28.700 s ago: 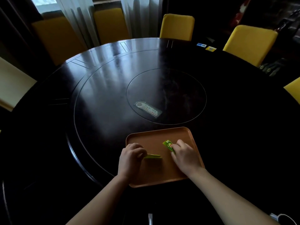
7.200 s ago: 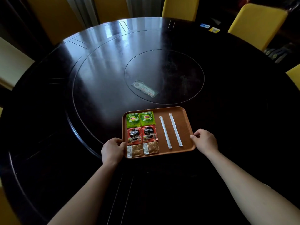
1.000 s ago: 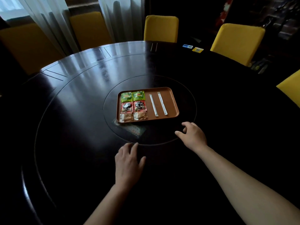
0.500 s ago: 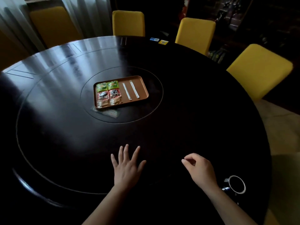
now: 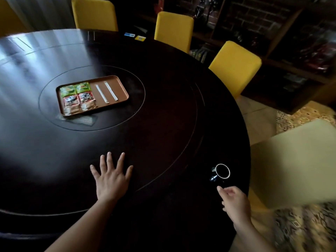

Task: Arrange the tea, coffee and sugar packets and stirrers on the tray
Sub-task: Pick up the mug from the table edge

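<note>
The brown tray (image 5: pixel 121 87) sits on the round centre disc of the dark table. On it lie two green tea packets (image 5: pixel 75 88), two red coffee packets (image 5: pixel 78 98), two tan sugar packets (image 5: pixel 81 108) and two white wrapped stirrers (image 5: pixel 106 93), side by side. My left hand (image 5: pixel 111 177) rests flat on the table with fingers spread, well short of the tray. My right hand (image 5: pixel 235 201) hovers near the table's right edge, fingers loosely curled, just below a black mug (image 5: pixel 221 172). Both hands hold nothing.
A clear flat packet (image 5: pixel 81 120) pokes out from under the tray's near edge. Two small cards (image 5: pixel 135 36) lie at the far table edge. Yellow chairs (image 5: pixel 234 67) ring the table. Shelves and a patterned rug (image 5: pixel 307 226) are at the right.
The view has swung right. My right hand has drawn back to the table's right edge, close to the black mug. My left hand stays flat on the table. The tray has not moved.
</note>
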The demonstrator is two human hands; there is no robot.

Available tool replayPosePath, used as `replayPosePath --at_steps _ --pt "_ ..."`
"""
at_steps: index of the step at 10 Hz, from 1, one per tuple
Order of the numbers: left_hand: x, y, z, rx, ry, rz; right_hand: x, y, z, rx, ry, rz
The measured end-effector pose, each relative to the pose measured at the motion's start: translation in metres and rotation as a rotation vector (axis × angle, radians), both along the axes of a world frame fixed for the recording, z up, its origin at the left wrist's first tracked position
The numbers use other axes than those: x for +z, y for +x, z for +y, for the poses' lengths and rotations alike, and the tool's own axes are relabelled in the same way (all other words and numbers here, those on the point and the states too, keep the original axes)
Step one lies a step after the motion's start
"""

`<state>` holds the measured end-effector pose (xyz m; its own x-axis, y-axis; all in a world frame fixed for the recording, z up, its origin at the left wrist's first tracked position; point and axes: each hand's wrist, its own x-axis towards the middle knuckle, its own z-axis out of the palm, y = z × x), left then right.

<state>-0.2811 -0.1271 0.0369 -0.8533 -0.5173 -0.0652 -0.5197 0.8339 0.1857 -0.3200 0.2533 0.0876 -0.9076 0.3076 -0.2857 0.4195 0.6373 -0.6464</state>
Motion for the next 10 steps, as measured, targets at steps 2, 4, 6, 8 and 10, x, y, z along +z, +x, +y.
replayPosePath --at_steps 2,4,6,8,10 --pt "-0.003 0.001 0.0 0.001 0.017 0.006 -0.017 -0.01 -0.026 -0.212 -0.078 0.163" --pt "-0.003 0.003 0.0 0.003 0.018 0.008 -0.021 -0.022 -0.049 -0.44 -0.069 0.114" --pt "-0.005 0.003 -0.003 0.008 0.007 0.025 -0.007 -0.05 -0.007 -0.256 -0.041 0.325" --pt "-0.008 0.003 -0.002 0.008 -0.009 0.031 -0.005 -0.059 0.035 -0.01 -0.011 0.01" --pt "-0.008 0.003 0.0 0.013 -0.001 0.038 -0.03 -0.012 0.024 0.108 0.163 0.007"
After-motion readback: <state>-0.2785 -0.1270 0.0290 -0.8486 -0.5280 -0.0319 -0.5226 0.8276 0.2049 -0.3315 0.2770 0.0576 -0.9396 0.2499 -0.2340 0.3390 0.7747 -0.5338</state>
